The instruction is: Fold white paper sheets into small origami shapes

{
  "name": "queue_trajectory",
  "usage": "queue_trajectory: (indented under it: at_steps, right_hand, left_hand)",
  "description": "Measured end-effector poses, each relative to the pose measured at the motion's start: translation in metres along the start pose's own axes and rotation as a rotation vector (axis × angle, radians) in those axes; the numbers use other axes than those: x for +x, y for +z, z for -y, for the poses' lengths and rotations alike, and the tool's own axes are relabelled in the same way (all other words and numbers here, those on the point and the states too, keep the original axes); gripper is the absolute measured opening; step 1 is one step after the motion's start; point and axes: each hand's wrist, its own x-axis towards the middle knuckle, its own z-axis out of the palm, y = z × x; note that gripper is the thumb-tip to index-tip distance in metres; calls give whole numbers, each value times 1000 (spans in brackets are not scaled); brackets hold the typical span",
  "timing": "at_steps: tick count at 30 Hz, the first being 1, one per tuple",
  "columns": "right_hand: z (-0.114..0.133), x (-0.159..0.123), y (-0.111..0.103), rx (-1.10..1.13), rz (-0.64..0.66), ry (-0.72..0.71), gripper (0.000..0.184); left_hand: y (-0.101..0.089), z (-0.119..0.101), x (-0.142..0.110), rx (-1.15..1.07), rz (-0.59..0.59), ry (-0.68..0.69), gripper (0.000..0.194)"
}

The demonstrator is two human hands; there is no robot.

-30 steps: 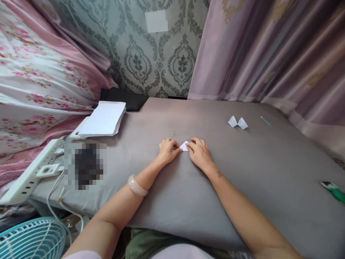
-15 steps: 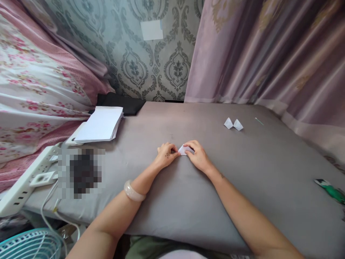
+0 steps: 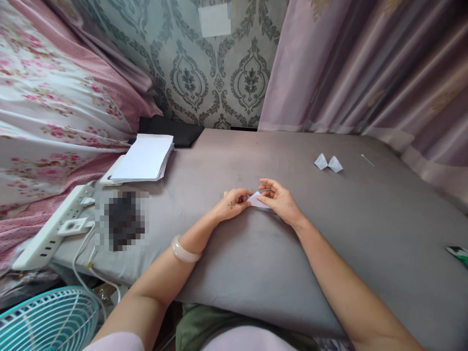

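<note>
A small folded piece of white paper [image 3: 259, 201], roughly triangular, is between my two hands just above or on the grey cloth. My left hand [image 3: 234, 204], with a pale bangle [image 3: 185, 249] on its wrist, pinches the paper's left corner between thumb and fingers. The thumb of my right hand [image 3: 283, 201] lies against the paper's right part, while its other fingers are stretched out and lifted away. Farther off to the right sit two folded white paper pieces [image 3: 328, 163], side by side with their points up.
At the left lie a stack of white paper [image 3: 144, 158], a black flat item [image 3: 170, 130], a power strip [image 3: 54, 229] with plugs and cables, and a blurred-out dark object [image 3: 126, 219]. A thin green stick [image 3: 368, 160] and a green-handled item [image 3: 458, 253] are at right. A fan [image 3: 51, 321] stands lower left.
My right hand's fingers have lifted and spread off the paper, its thumb staying against it. My left hand keeps its pinch. The whole view has shifted slightly.
</note>
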Motion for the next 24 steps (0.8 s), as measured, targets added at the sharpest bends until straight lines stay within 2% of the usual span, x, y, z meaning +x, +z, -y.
queue_trajectory:
  at_steps: [2,4,7,10,12,17,20,24]
  right_hand:
    - [5,-1,-1,51,15,9,57]
    - [9,-1,-2,114,-14,6,55]
    - [14,-2,0,229,-83,41,46]
    - [17,-4,9,307,-45,115,42]
    - [17,-5,17,339,-51,116,39]
    - [13,-4,24,419,-200,115,27]
    - [10,-2,17,334,-211,112,25]
    - [13,-3,10,126,-188,74,27]
  left_hand:
    - [1,-3,-1,-136,48,-25,26]
    - [3,-5,0,-325,21,-96,30]
    - [6,-7,2,-621,-166,-197,31]
    - [6,-7,5,-778,-292,-244,29]
    - [7,-6,6,-826,-288,-266,29]
    - [11,-7,4,-916,-176,-288,28]
    - [12,-10,2,-891,-131,-269,31]
    - [9,-11,2,-773,-176,-238,32]
